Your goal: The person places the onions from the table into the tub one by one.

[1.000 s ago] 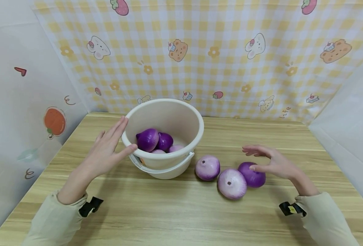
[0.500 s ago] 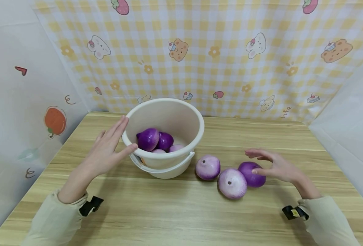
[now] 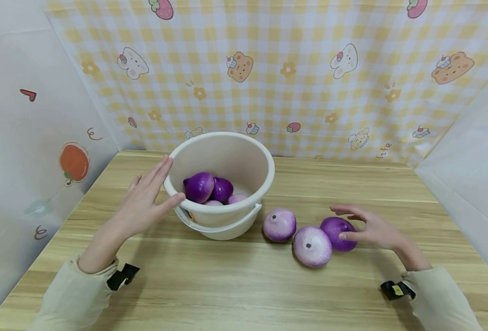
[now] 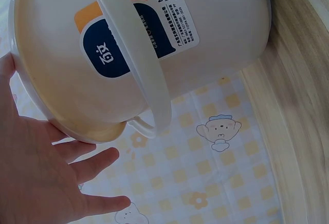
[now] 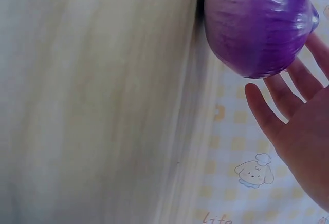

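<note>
My left hand (image 3: 142, 204) lies against the left side of a white bucket (image 3: 227, 235), fingers extended, fingertips and thumb at its rim. Inside the bucket are several purple onions (image 3: 200, 187). In the left wrist view, the bucket's handle (image 4: 136, 54) hangs across a printed label (image 4: 169, 18). My right hand (image 3: 372, 226) is spread over a dark purple onion (image 3: 336, 233) on the table, thumb in front and fingers reaching past its far side. In the right wrist view, the fingers (image 5: 263, 106) look nearly straight beside that onion.
Two paler onions, one nearer the bucket (image 3: 279, 225) and one in front (image 3: 312, 247), rest on the wooden table (image 3: 227, 289). A yellow checked cloth (image 3: 260, 92) hangs along the table's back edge, with white sheets (image 3: 29, 138) at the sides.
My right hand has shifted slightly right and lower at the dark onion, its fingertips closer to it. The left hand, bucket and onions look unmoved.
</note>
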The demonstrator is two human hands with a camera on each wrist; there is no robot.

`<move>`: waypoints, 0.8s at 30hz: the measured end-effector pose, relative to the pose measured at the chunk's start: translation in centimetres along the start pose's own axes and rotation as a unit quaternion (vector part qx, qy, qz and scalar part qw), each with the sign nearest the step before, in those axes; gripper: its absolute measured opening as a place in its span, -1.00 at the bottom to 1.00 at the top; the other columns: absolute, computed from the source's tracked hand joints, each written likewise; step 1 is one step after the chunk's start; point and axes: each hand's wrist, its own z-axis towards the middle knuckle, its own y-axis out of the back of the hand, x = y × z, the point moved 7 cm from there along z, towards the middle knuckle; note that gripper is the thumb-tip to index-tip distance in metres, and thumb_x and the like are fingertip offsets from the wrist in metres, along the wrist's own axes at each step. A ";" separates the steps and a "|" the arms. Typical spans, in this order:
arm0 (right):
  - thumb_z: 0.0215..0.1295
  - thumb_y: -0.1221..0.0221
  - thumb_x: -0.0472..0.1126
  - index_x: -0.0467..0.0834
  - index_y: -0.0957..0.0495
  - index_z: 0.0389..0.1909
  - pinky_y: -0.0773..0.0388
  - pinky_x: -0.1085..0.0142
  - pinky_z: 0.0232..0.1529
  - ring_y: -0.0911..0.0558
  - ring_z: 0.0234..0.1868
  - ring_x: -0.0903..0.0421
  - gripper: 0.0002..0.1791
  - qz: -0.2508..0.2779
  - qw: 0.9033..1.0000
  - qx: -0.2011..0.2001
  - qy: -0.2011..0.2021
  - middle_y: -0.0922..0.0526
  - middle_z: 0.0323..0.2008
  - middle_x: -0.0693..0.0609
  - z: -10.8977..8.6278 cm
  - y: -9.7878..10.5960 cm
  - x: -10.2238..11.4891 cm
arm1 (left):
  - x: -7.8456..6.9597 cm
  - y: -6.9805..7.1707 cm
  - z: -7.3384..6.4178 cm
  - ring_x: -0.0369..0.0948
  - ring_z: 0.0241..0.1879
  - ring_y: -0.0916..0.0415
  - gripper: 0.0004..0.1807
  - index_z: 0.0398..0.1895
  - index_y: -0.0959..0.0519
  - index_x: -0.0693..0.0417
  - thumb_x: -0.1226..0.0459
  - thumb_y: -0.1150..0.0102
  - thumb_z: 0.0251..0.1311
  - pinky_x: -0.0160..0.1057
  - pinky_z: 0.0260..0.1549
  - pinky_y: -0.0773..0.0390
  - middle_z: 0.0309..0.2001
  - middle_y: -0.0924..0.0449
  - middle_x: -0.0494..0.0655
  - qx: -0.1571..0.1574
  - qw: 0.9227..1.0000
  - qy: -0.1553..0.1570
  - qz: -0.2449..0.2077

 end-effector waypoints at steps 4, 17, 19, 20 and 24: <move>-0.04 -0.31 -0.23 -0.16 -0.27 0.19 -0.33 0.09 -0.02 -0.35 0.06 -0.01 -0.29 -0.003 1.000 0.005 -0.001 -0.35 0.12 -0.04 -0.3 -0.2 -0.1 | 0.0 0.0 0.0 -0.02 0.29 0.20 -0.15 0.38 0.19 0.04 -0.08 0.06 0.16 0.20 0.12 0.28 0.36 0.23 -0.02 0.000 1.000 -0.003 0.000; -0.03 -0.30 -0.22 -0.16 -0.19 0.24 -0.38 0.17 -0.04 -0.32 0.09 0.06 -0.23 0.023 0.999 0.034 -0.014 -0.27 0.15 -0.13 -0.9 -1.0 -1.3 | 0.0 0.0 0.0 0.01 0.29 0.19 -0.15 0.37 0.17 0.06 -0.07 0.05 0.16 0.19 0.12 0.28 0.36 0.23 -0.03 -0.001 1.000 -0.003 -0.001; -0.02 -0.29 -0.22 -0.17 -0.18 0.25 -0.38 0.19 -0.04 -0.31 0.09 0.10 -0.23 0.034 0.998 0.042 -0.022 -0.25 0.15 -0.16 -1.0 -1.1 -1.5 | 0.0 0.0 0.0 0.01 0.29 0.18 -0.15 0.37 0.17 0.06 -0.07 0.05 0.16 0.20 0.12 0.28 0.36 0.22 -0.01 -0.002 1.000 -0.004 -0.002; -0.01 -0.29 -0.22 -0.18 -0.17 0.24 -0.38 0.20 -0.04 -0.31 0.09 0.12 -0.23 0.040 0.998 0.046 -0.024 -0.24 0.15 -0.18 -1.0 -1.2 -1.5 | 0.0 0.0 0.0 0.02 0.29 0.17 -0.16 0.37 0.17 0.06 -0.07 0.05 0.16 0.20 0.12 0.28 0.36 0.21 0.00 -0.003 1.000 -0.004 -0.002; -0.01 -0.28 -0.23 -0.22 -0.16 0.24 -0.39 0.21 -0.06 -0.30 0.08 0.15 -0.23 0.062 0.996 0.057 -0.028 -0.20 0.16 -0.22 -1.1 -1.3 -1.5 | 0.0 0.0 0.0 0.03 0.28 0.16 -0.16 0.37 0.16 0.06 -0.06 0.04 0.16 0.21 0.11 0.26 0.35 0.19 0.04 -0.006 1.000 -0.006 -0.003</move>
